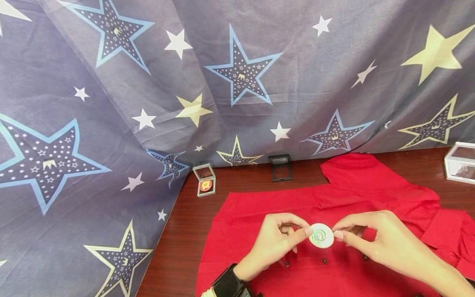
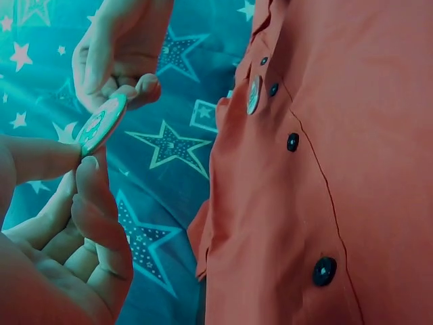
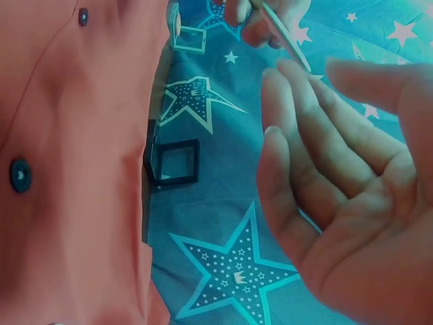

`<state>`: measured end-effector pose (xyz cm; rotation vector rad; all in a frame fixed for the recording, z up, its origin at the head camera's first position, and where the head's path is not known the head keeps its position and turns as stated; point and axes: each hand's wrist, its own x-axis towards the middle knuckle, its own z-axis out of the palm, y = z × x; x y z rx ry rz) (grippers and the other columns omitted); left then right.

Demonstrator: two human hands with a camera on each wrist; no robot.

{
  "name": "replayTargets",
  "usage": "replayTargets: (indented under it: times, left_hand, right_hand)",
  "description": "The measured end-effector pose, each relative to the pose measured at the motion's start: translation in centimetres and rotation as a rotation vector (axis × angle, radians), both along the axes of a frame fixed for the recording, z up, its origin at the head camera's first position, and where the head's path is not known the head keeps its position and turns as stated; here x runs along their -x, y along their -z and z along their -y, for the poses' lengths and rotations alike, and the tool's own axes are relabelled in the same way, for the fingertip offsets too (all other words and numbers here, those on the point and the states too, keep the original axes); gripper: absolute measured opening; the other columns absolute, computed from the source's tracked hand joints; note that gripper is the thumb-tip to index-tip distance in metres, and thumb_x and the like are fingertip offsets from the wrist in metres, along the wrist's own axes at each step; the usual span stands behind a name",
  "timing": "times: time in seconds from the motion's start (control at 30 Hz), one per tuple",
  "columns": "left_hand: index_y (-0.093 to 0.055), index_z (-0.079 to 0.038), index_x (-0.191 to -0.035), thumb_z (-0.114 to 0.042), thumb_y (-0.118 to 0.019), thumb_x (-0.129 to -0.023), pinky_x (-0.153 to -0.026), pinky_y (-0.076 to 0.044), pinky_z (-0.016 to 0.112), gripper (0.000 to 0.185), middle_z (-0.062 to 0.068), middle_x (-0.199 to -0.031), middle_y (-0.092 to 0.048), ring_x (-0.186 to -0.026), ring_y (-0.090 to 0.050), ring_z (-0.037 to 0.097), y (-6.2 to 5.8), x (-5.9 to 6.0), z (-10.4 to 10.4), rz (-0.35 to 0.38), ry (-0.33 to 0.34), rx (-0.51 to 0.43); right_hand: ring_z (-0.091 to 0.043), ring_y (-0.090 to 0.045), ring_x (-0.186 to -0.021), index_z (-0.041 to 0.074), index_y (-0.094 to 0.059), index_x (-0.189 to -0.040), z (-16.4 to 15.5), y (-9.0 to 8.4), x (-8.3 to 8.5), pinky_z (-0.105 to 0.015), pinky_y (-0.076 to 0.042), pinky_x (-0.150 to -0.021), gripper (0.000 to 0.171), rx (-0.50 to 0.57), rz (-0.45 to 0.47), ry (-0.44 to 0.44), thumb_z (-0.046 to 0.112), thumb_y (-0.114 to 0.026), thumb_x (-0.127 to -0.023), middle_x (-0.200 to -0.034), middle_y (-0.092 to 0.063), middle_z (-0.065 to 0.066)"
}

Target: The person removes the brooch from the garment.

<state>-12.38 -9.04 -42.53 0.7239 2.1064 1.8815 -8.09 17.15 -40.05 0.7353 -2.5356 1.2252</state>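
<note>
A round badge (image 1: 322, 236), white with a green picture, is held up over the red shirt (image 1: 259, 206). My left hand (image 1: 276, 237) pinches its left edge between thumb and index finger. At the opposite rim are the fingertips of my right hand (image 1: 382, 239); in the right wrist view its thumb stands apart from its fingers, with the badge edge reaching into the gap. Dark buttons (image 2: 293, 142) run along the shirt front. Another round disc (image 2: 254, 95) sits on the shirt farther along in the left wrist view; in the head view my right hand hides that area.
At the back left stands an open grey case (image 1: 206, 194) with a red and yellow round piece (image 1: 205, 185). An open black case (image 1: 282, 180) lies behind the shirt, and a white case (image 1: 460, 175) at the far right. Star-printed cloth (image 1: 259, 115) borders the wooden table (image 1: 178, 231).
</note>
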Motion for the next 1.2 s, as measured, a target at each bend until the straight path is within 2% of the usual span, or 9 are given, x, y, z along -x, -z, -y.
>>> replayTargets:
  times: [0.17,0.27,0.4,0.63,0.83,0.97,1.07,1.1,1.2]
  left_hand:
    - [-0.077,-0.006,-0.098,-0.018,-0.077,-0.092,-0.040,-0.042,0.026,0.014,0.018,-0.063,-0.064,-0.043,-0.052,0.013,-0.2,0.0,0.0,0.068,-0.056,-0.028]
    - [-0.076,-0.003,-0.100,-0.017,-0.077,-0.092,-0.040,-0.036,0.022,0.016,0.010,-0.061,-0.063,-0.044,-0.051,0.011,-0.1,-0.2,-0.2,0.117,-0.097,-0.080]
    - [-0.075,0.001,-0.102,-0.015,-0.076,-0.093,-0.040,-0.035,0.019,0.018,-0.001,-0.068,-0.067,-0.044,-0.050,0.008,0.0,-0.4,-0.5,0.134,-0.133,-0.143]
    - [-0.071,0.005,-0.104,-0.013,-0.075,-0.094,-0.041,-0.035,0.017,0.021,-0.003,-0.069,-0.064,-0.042,-0.047,0.005,0.1,-0.7,-1.2,0.168,-0.217,-0.230]
    - [-0.070,0.004,-0.108,-0.014,-0.072,-0.097,-0.040,-0.035,0.017,0.021,-0.002,-0.064,-0.058,-0.041,-0.047,0.005,0.3,-1.3,-1.9,0.140,-0.216,-0.246]
    - [-0.070,0.001,-0.108,-0.015,-0.072,-0.097,-0.039,-0.035,0.017,0.020,0.013,-0.063,-0.057,-0.040,-0.048,0.004,0.4,-1.5,-2.2,0.120,-0.217,-0.234]
    - [-0.070,0.001,-0.109,-0.016,-0.072,-0.097,-0.039,-0.035,0.017,0.021,0.013,-0.064,-0.058,-0.041,-0.049,0.003,0.6,-1.6,-2.3,0.107,-0.209,-0.221]
    - [-0.070,0.001,-0.109,-0.016,-0.072,-0.097,-0.039,-0.036,0.017,0.021,0.006,-0.065,-0.059,-0.041,-0.049,0.003,0.6,-1.6,-2.3,0.107,-0.204,-0.216]
    - [-0.069,0.002,-0.109,-0.014,-0.071,-0.097,-0.041,-0.038,0.018,0.020,0.001,-0.072,-0.062,-0.042,-0.049,0.004,0.8,-1.7,-2.3,0.104,-0.184,-0.218]
  right_hand:
    - [0.000,-0.063,-0.065,0.040,-0.075,-0.101,0.2,0.1,-0.2,-0.019,-0.047,-0.057,0.026,0.019,0.049,0.040,0.022,-0.086,-0.085,-0.080,-0.069,0.025]
    - [-0.001,-0.065,-0.067,0.038,-0.076,-0.101,0.4,0.4,-0.2,-0.021,-0.048,-0.057,0.024,0.041,0.073,0.055,0.023,-0.085,-0.086,-0.081,-0.070,0.024]
    - [-0.001,-0.066,-0.068,0.038,-0.076,-0.102,0.9,0.8,-0.3,-0.021,-0.049,-0.060,0.025,0.056,0.074,0.079,0.022,-0.086,-0.084,-0.080,-0.070,0.025]
    - [-0.002,-0.067,-0.067,0.038,-0.076,-0.103,1.6,1.2,-0.2,-0.019,-0.050,-0.059,0.029,0.083,0.073,0.085,0.021,-0.088,-0.083,-0.079,-0.070,0.023]
    - [-0.007,-0.070,-0.067,0.031,-0.077,-0.103,1.6,1.0,-0.2,-0.019,-0.052,-0.061,0.028,0.154,0.117,0.145,0.017,-0.088,-0.082,-0.081,-0.074,0.016]
    - [-0.007,-0.071,-0.068,0.029,-0.078,-0.101,1.7,0.9,-0.3,-0.019,-0.049,-0.056,0.027,0.169,0.129,0.161,0.014,-0.088,-0.081,-0.083,-0.075,0.013]
    - [-0.007,-0.070,-0.068,0.031,-0.077,-0.100,1.6,0.9,-0.4,-0.021,-0.045,-0.047,0.026,0.167,0.152,0.182,0.015,-0.088,-0.082,-0.080,-0.074,0.014]
    - [-0.007,-0.070,-0.068,0.031,-0.077,-0.100,1.6,0.8,-0.4,-0.022,-0.044,-0.045,0.026,0.165,0.159,0.189,0.016,-0.088,-0.082,-0.079,-0.074,0.015]
    - [-0.006,-0.071,-0.068,0.030,-0.077,-0.099,1.5,0.8,-0.5,-0.021,-0.046,-0.051,0.023,0.165,0.161,0.201,0.017,-0.087,-0.083,-0.080,-0.074,0.015]
